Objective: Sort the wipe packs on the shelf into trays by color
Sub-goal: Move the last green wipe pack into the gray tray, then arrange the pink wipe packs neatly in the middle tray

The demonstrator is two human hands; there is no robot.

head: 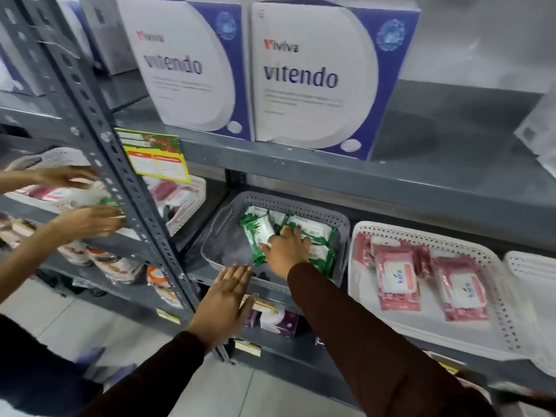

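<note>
A grey perforated tray point(217, 236) on the middle shelf holds several green-and-white wipe packs point(258, 228). My right hand point(285, 251) lies over them, its fingers curled on one green pack and its thumb against a tilted one. My left hand point(224, 302) is spread flat with open fingers at the tray's front edge and holds nothing. To the right, a white tray point(421, 236) holds several pink wipe packs point(397, 281). Behind the shelf post on the left, another white tray point(195, 194) holds pink and red packs.
Another person's two hands point(87, 221) hold a green pack at a tray in the left shelf bay. A grey slotted post point(120, 188) separates the bays. Large white-and-purple boxes point(301, 76) stand on the shelf above. One more white tray point(535, 272) sits at far right.
</note>
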